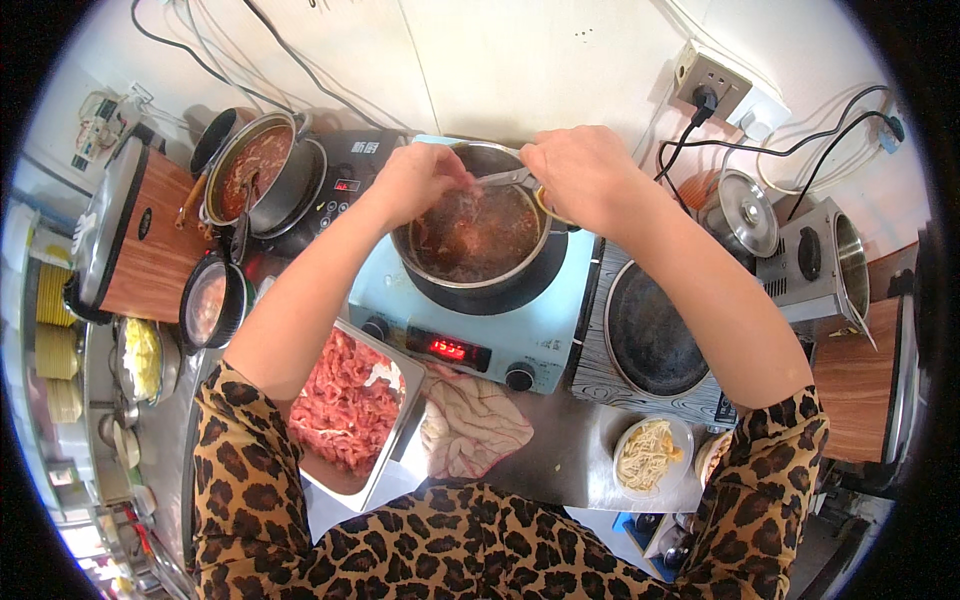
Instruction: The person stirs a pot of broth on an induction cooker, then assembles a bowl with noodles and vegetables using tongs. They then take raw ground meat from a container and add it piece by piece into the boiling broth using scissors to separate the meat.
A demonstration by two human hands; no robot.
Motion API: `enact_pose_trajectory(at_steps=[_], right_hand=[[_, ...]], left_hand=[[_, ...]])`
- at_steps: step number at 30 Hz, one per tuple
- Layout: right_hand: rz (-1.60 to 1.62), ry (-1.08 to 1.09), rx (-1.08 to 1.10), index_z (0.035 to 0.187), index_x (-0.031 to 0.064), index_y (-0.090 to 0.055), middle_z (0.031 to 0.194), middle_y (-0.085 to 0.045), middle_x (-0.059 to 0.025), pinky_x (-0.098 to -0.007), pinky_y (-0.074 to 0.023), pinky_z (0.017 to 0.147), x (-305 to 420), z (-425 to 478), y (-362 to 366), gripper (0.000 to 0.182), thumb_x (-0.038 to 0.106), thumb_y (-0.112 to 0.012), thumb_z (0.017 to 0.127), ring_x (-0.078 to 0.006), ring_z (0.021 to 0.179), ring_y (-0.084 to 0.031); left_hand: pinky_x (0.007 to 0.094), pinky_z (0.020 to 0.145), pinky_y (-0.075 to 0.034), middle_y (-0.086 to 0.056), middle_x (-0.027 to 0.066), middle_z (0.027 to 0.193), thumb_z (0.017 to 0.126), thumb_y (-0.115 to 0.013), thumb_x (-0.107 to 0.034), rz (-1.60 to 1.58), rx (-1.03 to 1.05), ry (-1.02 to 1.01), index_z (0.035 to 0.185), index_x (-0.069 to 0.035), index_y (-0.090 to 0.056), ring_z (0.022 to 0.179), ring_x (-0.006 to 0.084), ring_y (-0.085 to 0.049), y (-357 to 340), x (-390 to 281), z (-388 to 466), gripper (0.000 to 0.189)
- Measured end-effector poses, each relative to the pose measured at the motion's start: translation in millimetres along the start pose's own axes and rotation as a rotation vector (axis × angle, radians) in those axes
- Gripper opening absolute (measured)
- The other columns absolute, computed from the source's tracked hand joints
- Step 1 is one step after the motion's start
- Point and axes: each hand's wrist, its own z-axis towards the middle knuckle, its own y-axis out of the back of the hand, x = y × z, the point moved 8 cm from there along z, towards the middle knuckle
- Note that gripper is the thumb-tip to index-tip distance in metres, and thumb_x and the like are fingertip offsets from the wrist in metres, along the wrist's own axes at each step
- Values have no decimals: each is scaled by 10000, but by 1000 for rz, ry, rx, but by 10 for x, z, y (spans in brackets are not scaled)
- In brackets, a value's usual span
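Note:
A metal pot point(480, 247) of steaming reddish-brown broth stands on a light blue induction cooker point(450, 322). Over its upper left part is my left hand point(426, 180), fingers pinched together on something small and pinkish that is blurred. My right hand point(581, 176), at the upper right rim, is closed on kitchen scissors point(510, 178) with yellow on the handle; the blades point left towards my left fingertips. Below my left forearm, a metal tray of sliced raw meat point(349, 405) sits beside a crumpled cloth point(469, 424).
On the left stand a pot of red sauce point(255, 169) with a ladle and a black bowl point(214, 300). To the right are a round griddle point(656, 330), a lidded steel pot point(750, 214) and a tub of pale strips point(649, 457). Cords hang from a wall socket point(712, 82).

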Motion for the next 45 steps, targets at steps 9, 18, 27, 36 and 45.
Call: enact_pose_trajectory(at_steps=[9, 18, 27, 36, 45], right_hand=[[124, 133, -276, 725, 59, -646, 702, -648, -103, -411, -515, 699, 67, -130, 61, 103, 140, -584, 738, -312, 767, -655], [39, 93, 78, 857, 29, -605, 830, -617, -139, -435, -499, 691, 76, -246, -171, 267, 148, -696, 637, -337, 819, -623], [100, 133, -188, 877, 14, -583, 812, -605, -151, -423, -501, 691, 157, -311, 201, 298, 144, -700, 635, -343, 796, -621], [24, 23, -79, 936, 14, -579, 854, -596, -138, -417, -497, 749, 16, -400, 170, 366, 162, -742, 644, -322, 860, -609], [50, 85, -263, 865, 24, -594, 794, -616, -155, -421, -507, 695, 91, -419, 222, 223, 108, -657, 668, -339, 790, -627]], left_hand=[[279, 822, -515, -636, 59, 880, 800, -583, 86, -616, 178, 78, 1068, 8, -613, 844, 160, -630, 77, -59, -70, 280], [265, 517, -547, -663, 109, 760, 851, -616, 21, -424, 30, 161, 912, 72, -662, 601, 155, -651, 121, 102, -235, 92], [274, 435, -534, -592, 59, 640, 892, -615, -144, -147, 107, 253, 880, 41, -657, 483, 148, -601, -14, -41, -334, 190], [293, 616, -583, -627, 106, 930, 921, -465, -3, -268, 312, 80, 1128, 55, -551, 858, 200, -655, -105, 39, -272, 232], [288, 627, -520, -679, 100, 791, 830, -551, 47, -41, 74, -15, 1002, 15, -610, 698, 159, -643, -32, 52, -214, 185]])
